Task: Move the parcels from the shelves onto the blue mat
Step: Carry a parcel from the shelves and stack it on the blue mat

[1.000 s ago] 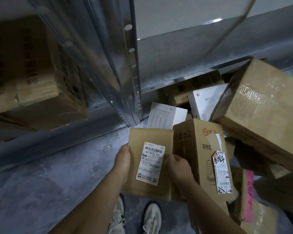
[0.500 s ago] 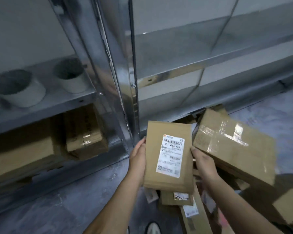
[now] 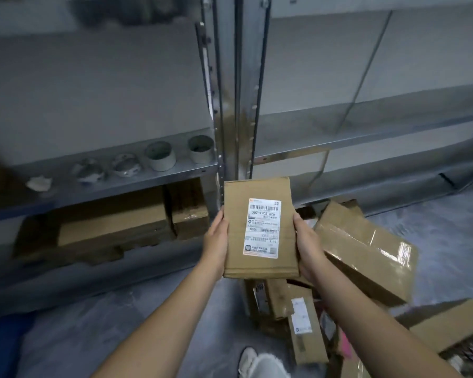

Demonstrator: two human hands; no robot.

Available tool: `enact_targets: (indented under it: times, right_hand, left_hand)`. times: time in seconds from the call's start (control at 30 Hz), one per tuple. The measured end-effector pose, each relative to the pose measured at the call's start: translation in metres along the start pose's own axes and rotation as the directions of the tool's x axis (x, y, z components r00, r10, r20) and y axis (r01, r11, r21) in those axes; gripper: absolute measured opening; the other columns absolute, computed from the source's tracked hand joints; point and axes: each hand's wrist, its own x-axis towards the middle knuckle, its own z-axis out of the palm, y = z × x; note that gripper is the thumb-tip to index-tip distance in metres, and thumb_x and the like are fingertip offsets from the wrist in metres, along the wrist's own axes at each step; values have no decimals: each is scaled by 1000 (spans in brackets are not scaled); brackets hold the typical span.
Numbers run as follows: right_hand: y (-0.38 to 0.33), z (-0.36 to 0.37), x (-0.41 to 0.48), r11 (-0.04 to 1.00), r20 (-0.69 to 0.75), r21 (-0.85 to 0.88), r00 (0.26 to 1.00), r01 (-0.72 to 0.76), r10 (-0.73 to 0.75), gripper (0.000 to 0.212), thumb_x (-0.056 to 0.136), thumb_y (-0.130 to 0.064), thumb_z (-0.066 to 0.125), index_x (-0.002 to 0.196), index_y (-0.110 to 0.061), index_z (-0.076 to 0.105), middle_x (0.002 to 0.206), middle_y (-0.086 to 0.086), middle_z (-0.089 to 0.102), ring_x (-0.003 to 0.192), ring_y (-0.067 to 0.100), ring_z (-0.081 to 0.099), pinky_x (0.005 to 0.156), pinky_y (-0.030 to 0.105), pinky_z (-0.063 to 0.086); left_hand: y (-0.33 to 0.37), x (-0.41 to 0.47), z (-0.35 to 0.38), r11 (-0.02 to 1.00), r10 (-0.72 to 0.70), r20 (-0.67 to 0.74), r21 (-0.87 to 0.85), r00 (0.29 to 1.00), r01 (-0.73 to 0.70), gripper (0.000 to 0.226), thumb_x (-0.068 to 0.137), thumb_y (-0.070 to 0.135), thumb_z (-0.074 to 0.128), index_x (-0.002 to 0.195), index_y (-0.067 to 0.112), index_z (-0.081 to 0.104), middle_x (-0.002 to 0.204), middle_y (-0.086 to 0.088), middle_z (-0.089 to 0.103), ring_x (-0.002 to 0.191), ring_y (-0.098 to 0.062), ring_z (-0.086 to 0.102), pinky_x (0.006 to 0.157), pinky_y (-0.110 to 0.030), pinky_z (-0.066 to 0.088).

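- While my left hand [image 3: 216, 241] and right hand [image 3: 307, 241] grip the parcel [image 3: 260, 227] by its sides, it is lifted at 12 o'clock.
- I judge this is the carrying step; next I turn toward the blue mat, perhaps the blue patch [image 3: 3, 347] at 8 o'clock.

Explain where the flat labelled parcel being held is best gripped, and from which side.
By its two long edges, one hand from each side: the labelled parcel is thin, flat and wide, so left hand and right hand clasping opposite edges likely steady it.
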Motion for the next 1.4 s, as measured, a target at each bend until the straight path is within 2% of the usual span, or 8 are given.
enact_targets:
  times: [0.1,0.23,0.43,0.6,0.97,1.17,1.33,1.4]
  right_hand:
    - [14,48,-29,999,95,-49,995,-13,17,58,77,-74,54,100,-25,74,91,1,78,85,23,75,84,44,58]
    - [34,130,-70,994,218,-107,976,0,24,59,65,-74,58,94,-26,76,90,0,78,79,19,75,73,36,58]
    - [71,270,-148,950,448,-302,891,77,71,54,71,-72,57,97,-29,76,89,-5,78,82,17,75,77,37,57]
    - [105,381,-226,908,665,-372,738,195,114,45,73,-72,57,96,-38,76,90,-11,77,76,6,74,65,30,50]
    - [192,559,-326,779,848,-475,450,408,282,37,69,-74,52,95,-55,72,96,-20,75,95,7,69,79,34,52]
    - [241,668,-358,700,848,-530,323,479,421,40,92,-62,46,100,-35,75,91,-14,76,92,8,69,74,30,51]
    - [282,736,-386,650,805,-556,139,518,577,40,95,-55,46,125,-36,65,119,-9,70,111,14,65,103,42,48]
    - [297,760,-400,640,780,-558,70,528,622,39,97,-52,45,129,-37,62,119,-10,70,110,13,66,103,41,48]
  left_hand:
    - [12,-22,-57,1000,6,-47,-21,999,-7,34,95,42,53,128,48,55,118,8,70,105,-19,67,97,-48,51]
    - [25,-57,-153,992,59,-153,-102,987,-75,39,97,38,52,135,41,52,124,9,67,108,-17,66,99,-44,51]
    - [27,-142,-310,965,129,-417,-157,900,-212,35,96,42,51,130,49,54,117,14,70,99,-11,70,87,-36,57]
    - [33,-206,-427,945,175,-644,-103,745,-311,34,98,43,42,129,54,52,134,12,58,117,-14,59,104,-42,47]
    - [-11,-288,-589,879,-27,-904,-224,427,-420,30,98,47,43,125,55,55,132,17,60,116,-13,60,106,-42,45]
    - [-14,-300,-668,824,-172,-948,-288,268,-488,27,96,52,45,118,62,54,125,18,63,107,-11,65,98,-41,51]
    - [-17,-312,-726,834,-234,-964,-266,127,-484,37,99,43,46,135,47,49,140,5,53,126,-23,54,108,-48,41]
    - [-22,-319,-748,881,-225,-972,-229,60,-414,41,101,38,39,142,40,43,146,4,48,132,-20,47,110,-47,40]
